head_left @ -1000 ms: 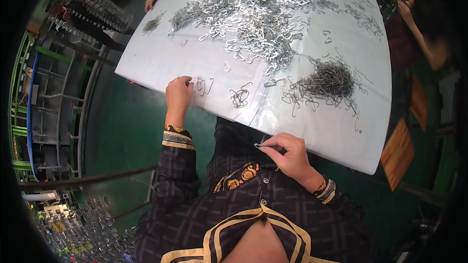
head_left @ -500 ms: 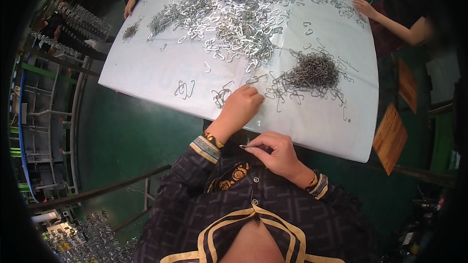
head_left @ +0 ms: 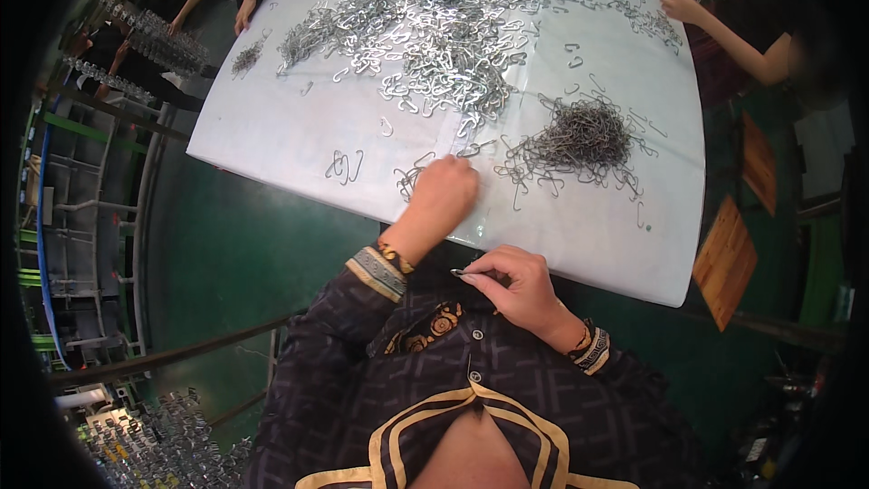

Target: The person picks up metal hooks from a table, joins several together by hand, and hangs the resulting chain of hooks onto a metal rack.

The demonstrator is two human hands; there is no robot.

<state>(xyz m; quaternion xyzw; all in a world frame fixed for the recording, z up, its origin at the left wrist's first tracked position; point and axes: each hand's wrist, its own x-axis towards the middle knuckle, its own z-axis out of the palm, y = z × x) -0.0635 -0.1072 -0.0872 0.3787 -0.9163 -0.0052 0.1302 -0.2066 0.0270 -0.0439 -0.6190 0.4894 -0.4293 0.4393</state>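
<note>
Over the near edge of the white-covered table, my left hand is curled, its fingertips turned down and slightly blurred. Whatever it may hold is hidden beneath it. Beside it lie a few loose bent wire hooks. In front of my chest, just off the table edge, my right hand pinches a small shiny metal hook between thumb and forefinger; most of the piece is covered by the fingers. A dark heap of thin wire hooks sits to the right, and a wide pile of silvery metal hooks spreads farther back.
The table has a few wire hooks near its left front. Another person's hand is at the far right edge, and one at the far left. A wooden board stands right; metal racks stand left.
My left hand has shifted slightly left and its fingers have curled under. My right hand keeps its pinch almost unmoved. The person's hand at the far right has risen a little.
</note>
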